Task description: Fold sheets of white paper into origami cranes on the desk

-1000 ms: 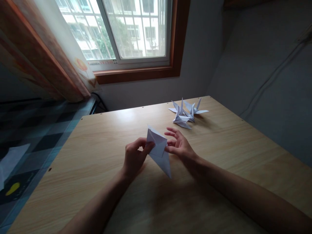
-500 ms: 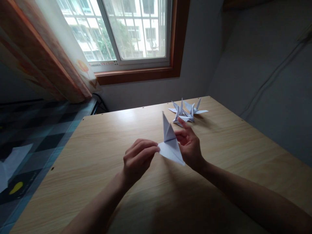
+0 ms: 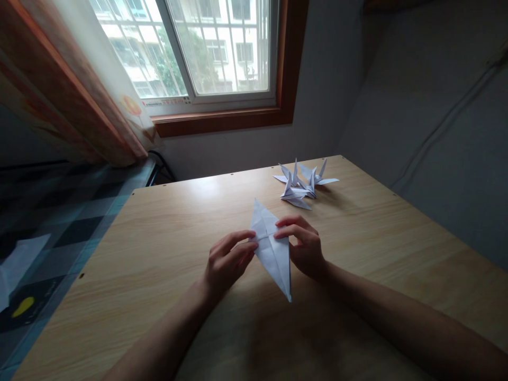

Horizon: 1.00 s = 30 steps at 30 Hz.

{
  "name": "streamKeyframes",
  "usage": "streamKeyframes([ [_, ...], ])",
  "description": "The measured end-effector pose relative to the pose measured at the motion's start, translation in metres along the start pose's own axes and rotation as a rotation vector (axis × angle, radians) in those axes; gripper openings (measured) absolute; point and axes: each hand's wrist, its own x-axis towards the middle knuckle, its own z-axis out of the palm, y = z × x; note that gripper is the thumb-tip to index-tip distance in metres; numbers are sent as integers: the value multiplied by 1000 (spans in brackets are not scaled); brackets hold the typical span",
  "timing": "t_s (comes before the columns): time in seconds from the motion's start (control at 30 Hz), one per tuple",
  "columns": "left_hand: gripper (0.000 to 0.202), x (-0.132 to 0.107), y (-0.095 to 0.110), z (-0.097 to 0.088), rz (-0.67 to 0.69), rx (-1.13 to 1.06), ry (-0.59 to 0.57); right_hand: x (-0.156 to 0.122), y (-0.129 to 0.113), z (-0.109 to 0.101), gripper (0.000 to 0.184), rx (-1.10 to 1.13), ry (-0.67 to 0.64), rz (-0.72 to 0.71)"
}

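Note:
Between my hands, above the wooden table, is a piece of folded white paper (image 3: 272, 259) in a long diamond shape with creases across its middle. My left hand (image 3: 230, 259) pinches its left corner between thumb and fingers. On the other side, my right hand (image 3: 304, 246) grips the right corner, fingers over the front face and the thumb hidden behind the paper. Beyond my hands, several white paper cranes (image 3: 299, 185) stand bunched together near the table's far right corner.
The light wooden table (image 3: 166, 227) reaches to the wall under a barred window (image 3: 222, 53). At the left, a checked cloth (image 3: 75, 227) covers a lower surface, with white paper sheets (image 3: 26, 256) on it. An orange curtain (image 3: 75, 84) hangs at the upper left.
The paper's upper flap, which stood up before, now lies flat, making a full diamond. My right hand's fingers have come down from behind onto the paper's front.

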Motion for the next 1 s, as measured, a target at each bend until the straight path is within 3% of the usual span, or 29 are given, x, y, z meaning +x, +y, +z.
streamKeyframes([
  [0.2, 10, -4, -2, -1, -86, 43, 84, -4, 7, -3, 50, 299, -208, 156],
  [0.37, 11, -4, -5, -1, -77, 31, 87, -4, 6, -6, 37, 415, -289, 264],
  [0.6, 14, -3, -5, 0, -48, -17, 80, -2, 6, -3, 11, 377, -184, 404],
  [0.77, 15, -4, -3, 2, 14, -77, 29, -3, 10, 8, 19, 351, 59, 562],
  [0.9, 15, -3, -4, 3, -41, -101, 50, -2, 6, 7, 9, 265, 19, 452],
  [1.0, 15, 0, -2, 4, -125, -131, 129, 1, 0, -2, 18, 182, -110, 319],
])
